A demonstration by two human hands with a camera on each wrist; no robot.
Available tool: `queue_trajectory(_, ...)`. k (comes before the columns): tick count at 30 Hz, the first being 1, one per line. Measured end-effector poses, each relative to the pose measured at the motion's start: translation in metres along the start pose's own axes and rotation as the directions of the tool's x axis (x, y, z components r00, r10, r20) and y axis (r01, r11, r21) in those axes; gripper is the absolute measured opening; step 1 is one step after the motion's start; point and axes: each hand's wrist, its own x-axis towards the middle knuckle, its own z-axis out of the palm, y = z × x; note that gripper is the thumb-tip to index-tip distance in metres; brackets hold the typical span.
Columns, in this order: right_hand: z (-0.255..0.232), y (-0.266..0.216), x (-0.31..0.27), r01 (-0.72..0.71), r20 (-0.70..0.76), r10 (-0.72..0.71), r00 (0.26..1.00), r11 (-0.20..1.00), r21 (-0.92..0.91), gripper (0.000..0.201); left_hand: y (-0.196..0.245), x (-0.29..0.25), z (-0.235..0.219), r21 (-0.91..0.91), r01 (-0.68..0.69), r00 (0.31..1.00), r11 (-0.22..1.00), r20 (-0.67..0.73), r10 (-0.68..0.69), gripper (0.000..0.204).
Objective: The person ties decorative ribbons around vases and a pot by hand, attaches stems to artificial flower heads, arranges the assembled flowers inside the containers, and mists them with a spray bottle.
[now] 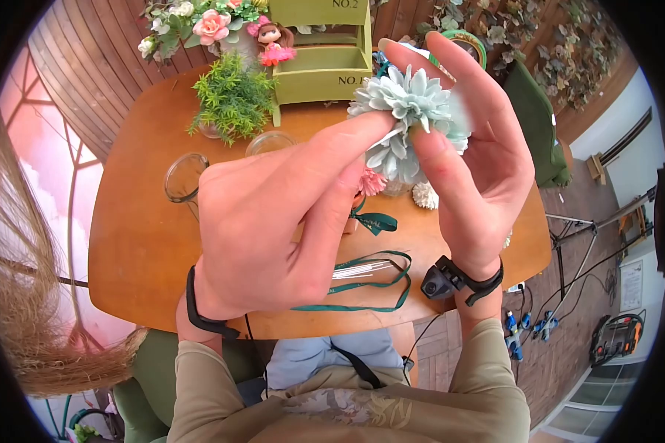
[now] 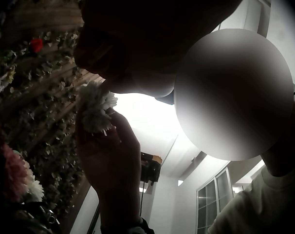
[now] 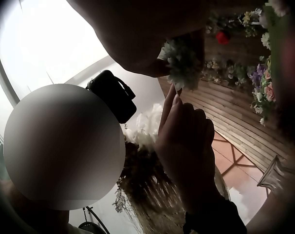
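A pale blue-green artificial flower (image 1: 414, 96) with layered petals is held up above the table. My right hand (image 1: 488, 148) grips it, thumb on the front petals and the longer fingers reaching up behind it. From the other side my left hand (image 1: 266, 221) pinches at the petals with index finger and thumb, its remaining fingers folded. In the right wrist view the left fingertips meet the lower edge of the dim flower (image 3: 181, 63). The left wrist view shows the flower (image 2: 96, 105) against the right palm. The flower's back is hidden by the hands.
On the wooden table (image 1: 140, 251) stand a glass jar (image 1: 185, 177), a green potted plant (image 1: 235, 96) and a green tiered stand (image 1: 321, 74). Below the hands lie a dark green ribbon (image 1: 403, 284), white sticks (image 1: 362, 271), a pink flower (image 1: 372, 181) and a white flower (image 1: 425, 196).
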Motion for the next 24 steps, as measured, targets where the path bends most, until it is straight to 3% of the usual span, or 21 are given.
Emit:
queue_trajectory(3,-0.0001,0.0014,-0.0002,0.047,0.002,-0.047,0.999,0.998,-0.045,0.062,-0.0030,0.0003,0.0001,0.029,-0.018,1.000,0.999,0.003,0.018,0.031)
queue_trajectory(14,0.0030,0.0020,-0.0042,-0.092,-0.035,0.093,0.995,0.996,0.018,0.048,-0.0048,0.0006,0.0006,0.021,-0.022,1.000,1.000,0.017,0.022,0.031)
queue_trajectory(21,0.0029,0.0029,-0.0052,-0.092,-0.047,0.091,0.995,0.996,-0.020,0.046,-0.0059,0.0013,-0.0008,0.036,-0.045,0.999,0.998,0.027,0.044,0.031)
queue_trajectory(24,0.0041,0.0053,-0.0059,-0.013,-0.043,0.008,0.999,0.994,-0.111,0.045,-0.0086,0.0004,-0.0019,0.047,-0.047,0.998,0.998,0.033,0.046,0.030)
